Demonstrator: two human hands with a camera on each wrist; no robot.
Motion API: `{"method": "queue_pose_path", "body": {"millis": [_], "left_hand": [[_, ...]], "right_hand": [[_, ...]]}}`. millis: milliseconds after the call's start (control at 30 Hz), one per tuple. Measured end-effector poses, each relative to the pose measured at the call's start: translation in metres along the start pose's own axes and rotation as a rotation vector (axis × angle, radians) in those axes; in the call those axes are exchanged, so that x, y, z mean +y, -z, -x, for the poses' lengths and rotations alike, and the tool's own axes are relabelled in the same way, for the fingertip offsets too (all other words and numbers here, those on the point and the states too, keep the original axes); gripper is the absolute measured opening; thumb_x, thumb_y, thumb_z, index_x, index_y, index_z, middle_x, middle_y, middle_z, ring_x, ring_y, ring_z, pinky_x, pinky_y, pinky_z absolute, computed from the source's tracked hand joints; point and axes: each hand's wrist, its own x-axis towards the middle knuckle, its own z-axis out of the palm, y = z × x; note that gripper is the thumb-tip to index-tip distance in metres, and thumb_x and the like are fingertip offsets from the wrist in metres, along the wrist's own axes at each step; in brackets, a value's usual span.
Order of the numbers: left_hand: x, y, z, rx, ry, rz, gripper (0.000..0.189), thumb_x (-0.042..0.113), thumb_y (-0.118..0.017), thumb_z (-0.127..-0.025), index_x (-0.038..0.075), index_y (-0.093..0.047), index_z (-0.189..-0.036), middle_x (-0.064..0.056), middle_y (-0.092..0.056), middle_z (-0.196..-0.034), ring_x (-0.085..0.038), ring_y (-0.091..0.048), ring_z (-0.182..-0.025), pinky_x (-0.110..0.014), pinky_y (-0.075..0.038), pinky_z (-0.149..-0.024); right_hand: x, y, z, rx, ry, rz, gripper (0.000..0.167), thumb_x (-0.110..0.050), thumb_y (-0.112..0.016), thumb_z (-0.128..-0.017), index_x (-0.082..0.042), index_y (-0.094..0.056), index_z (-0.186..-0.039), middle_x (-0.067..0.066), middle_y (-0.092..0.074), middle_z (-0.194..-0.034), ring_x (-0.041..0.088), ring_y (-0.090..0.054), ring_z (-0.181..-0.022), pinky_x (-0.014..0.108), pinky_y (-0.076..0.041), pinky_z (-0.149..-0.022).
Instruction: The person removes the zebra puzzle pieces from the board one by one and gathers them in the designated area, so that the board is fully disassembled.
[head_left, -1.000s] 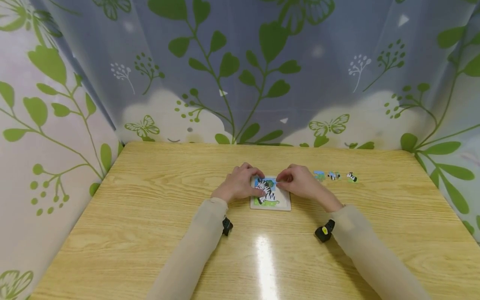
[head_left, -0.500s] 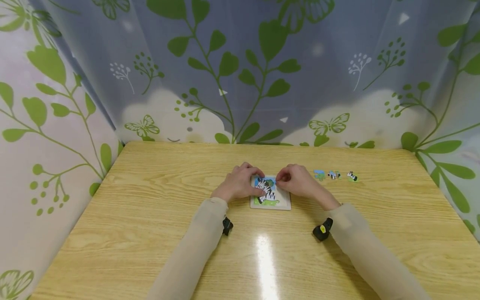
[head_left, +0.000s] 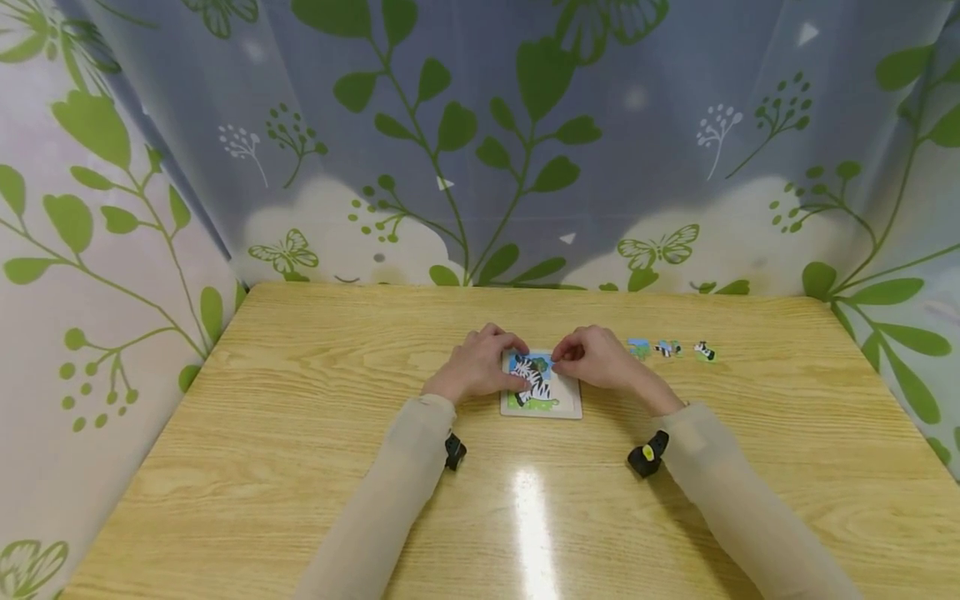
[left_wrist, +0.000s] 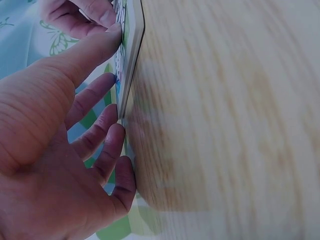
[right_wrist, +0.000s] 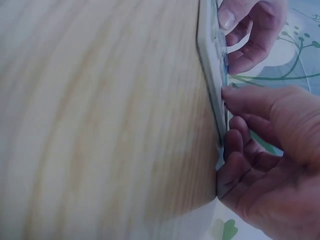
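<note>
A small square zebra jigsaw puzzle [head_left: 534,393] sits in a pale tray [head_left: 568,403] on the table. The tray's right part shows bare board. My left hand [head_left: 477,367] lies over the left side, its thumb [left_wrist: 97,47] pressing the picture and its fingers relaxed at the far left edge. At the upper right, my right hand [head_left: 602,363] pinches with thumb and forefinger at the picture's edge, where a puzzle piece is mostly hidden by the fingertips. In the right wrist view the right thumb [right_wrist: 250,100] touches the tray's edge region.
To the right of the right hand lie three loose puzzle pieces: a blue-green one [head_left: 639,347], a blue, black and white one [head_left: 667,348] and a black-and-white one with green [head_left: 704,352]. A patterned curtain [head_left: 465,167] stands behind the wooden table [head_left: 337,375].
The right hand has shifted very slightly at the puzzle's upper right corner. The left hand, the tray and the loose pieces stay in place.
</note>
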Motion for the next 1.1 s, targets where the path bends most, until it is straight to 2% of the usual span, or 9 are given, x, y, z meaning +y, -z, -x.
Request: {"method": "queue_pose_path", "body": {"millis": [267, 633, 900, 1100], "left_hand": [[-0.0002, 0.0, 0.0006, -0.003, 0.0, 0.006, 0.052, 0.042, -0.08, -0.088, 0.027, -0.064, -0.135, -0.006, -0.049, -0.144, -0.03, -0.047, -0.123, -0.054, -0.04, -0.107], [-0.0006, 0.0007, 0.0001, -0.012, 0.001, -0.001, 0.051, 0.043, -0.079, -0.089, 0.027, -0.063, -0.135, -0.006, -0.048, -0.145, -0.032, -0.046, -0.126, -0.055, -0.039, -0.108], [-0.0013, -0.0002, -0.0005, -0.015, -0.001, -0.001, 0.052, 0.043, -0.079, -0.088, 0.027, -0.063, -0.135, -0.007, -0.048, -0.145, -0.031, -0.046, -0.126, -0.055, -0.039, -0.108], [-0.002, -0.0007, -0.0019, -0.013, 0.001, -0.003, 0.053, 0.044, -0.08, -0.088, 0.027, -0.063, -0.135, -0.007, -0.048, -0.146, -0.031, -0.046, -0.125, -0.055, -0.039, -0.108]], "right_hand": [[-0.0025, 0.0007, -0.0008, -0.009, -0.054, -0.008, 0.008, -0.014, -0.075, -0.091, -0.006, -0.077, -0.093, 0.004, -0.07, -0.078, 0.013, -0.055, -0.067, 0.028, -0.043, -0.064], [-0.0049, -0.0018, -0.002, -0.061, -0.106, -0.077, 0.01, -0.012, -0.068, -0.094, -0.003, -0.072, -0.096, 0.005, -0.064, -0.08, 0.015, -0.053, -0.069, 0.027, -0.043, -0.063], [-0.0023, -0.0014, 0.0015, -0.038, -0.104, -0.139, 0.011, -0.013, -0.071, -0.092, -0.003, -0.071, -0.097, 0.006, -0.065, -0.084, 0.015, -0.054, -0.073, 0.025, -0.043, -0.064], [-0.0015, -0.0007, 0.0036, -0.02, -0.124, -0.206, 0.012, -0.016, -0.073, -0.092, -0.005, -0.072, -0.097, 0.007, -0.07, -0.091, 0.017, -0.059, -0.081, 0.028, -0.047, -0.072]]}}
